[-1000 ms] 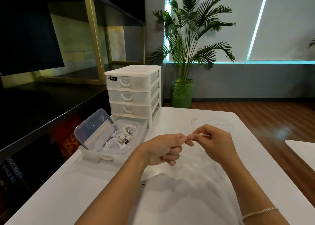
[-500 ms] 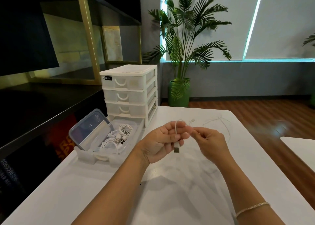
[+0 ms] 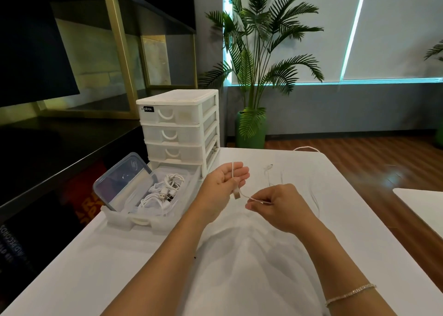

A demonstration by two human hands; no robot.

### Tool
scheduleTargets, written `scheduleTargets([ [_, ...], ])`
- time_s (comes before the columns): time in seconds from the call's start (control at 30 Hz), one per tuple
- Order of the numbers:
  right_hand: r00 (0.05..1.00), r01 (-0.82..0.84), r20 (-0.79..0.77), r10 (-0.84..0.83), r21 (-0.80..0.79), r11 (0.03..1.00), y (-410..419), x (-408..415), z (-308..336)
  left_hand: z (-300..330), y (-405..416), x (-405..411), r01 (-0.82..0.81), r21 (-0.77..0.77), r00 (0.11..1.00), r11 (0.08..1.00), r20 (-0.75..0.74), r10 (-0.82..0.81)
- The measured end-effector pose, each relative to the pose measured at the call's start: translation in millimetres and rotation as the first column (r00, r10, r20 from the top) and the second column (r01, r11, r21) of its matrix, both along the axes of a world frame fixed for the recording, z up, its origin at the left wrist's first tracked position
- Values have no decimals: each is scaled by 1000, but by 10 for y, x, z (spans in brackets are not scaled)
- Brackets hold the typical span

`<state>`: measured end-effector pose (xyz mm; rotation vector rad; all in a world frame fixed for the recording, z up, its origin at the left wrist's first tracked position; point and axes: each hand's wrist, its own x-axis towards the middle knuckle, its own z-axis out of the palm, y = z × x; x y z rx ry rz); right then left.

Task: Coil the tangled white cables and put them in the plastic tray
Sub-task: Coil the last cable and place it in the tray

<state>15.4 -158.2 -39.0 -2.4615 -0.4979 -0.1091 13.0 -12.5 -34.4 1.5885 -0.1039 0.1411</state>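
A thin white cable [image 3: 248, 197] runs over the fingers of my left hand [image 3: 224, 184], which is palm up with fingers straight; its USB plug hangs below the palm. My right hand [image 3: 279, 204] pinches the same cable just to the right, at mid-table. The rest of the cable [image 3: 314, 197] trails loosely over the white table to the far edge. The plastic tray [image 3: 153, 219], a pulled-out bottom drawer at the left, holds several coiled white cables [image 3: 163, 193].
A white drawer unit [image 3: 179, 126] stands behind the tray. A clear lidded container [image 3: 122, 181] leans in the tray's left side. A dark shelf runs along the left. A potted palm [image 3: 251, 128] stands beyond the table. A second white table's corner [image 3: 422, 205] is at right.
My left hand has opened from a fist to a flat palm with the cable draped across its fingers. My right hand has slid down and right along the cable.
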Motion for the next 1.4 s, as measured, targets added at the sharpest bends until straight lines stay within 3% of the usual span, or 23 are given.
scheduleTargets([
  [0.17,990,-25,139,10,102,994,-19,10,7,-62,-25,-34,21,453,998,891,35,-42],
  [0.27,974,15,217,-59,200,980,-43,19,13,-70,-49,-57,84,540,993,838,27,-117],
  [0.43,943,72,288,-168,317,946,-72,46,6,-21,-75,-66,190,362,982,913,-57,-182],
  [0.63,955,86,214,-205,463,882,-53,33,12,1,-59,-101,292,112,953,950,-118,-279],
  [0.9,967,95,145,-211,563,821,-1,-3,59,-43,-115,-90,293,-151,938,944,-145,-314],
  [1.17,978,87,115,-173,526,846,-40,27,87,-37,-183,-82,212,-510,924,834,-174,-341],
  [1.4,980,73,140,-143,416,906,-28,26,71,-2,-168,-118,187,-625,890,758,-218,-400],
])
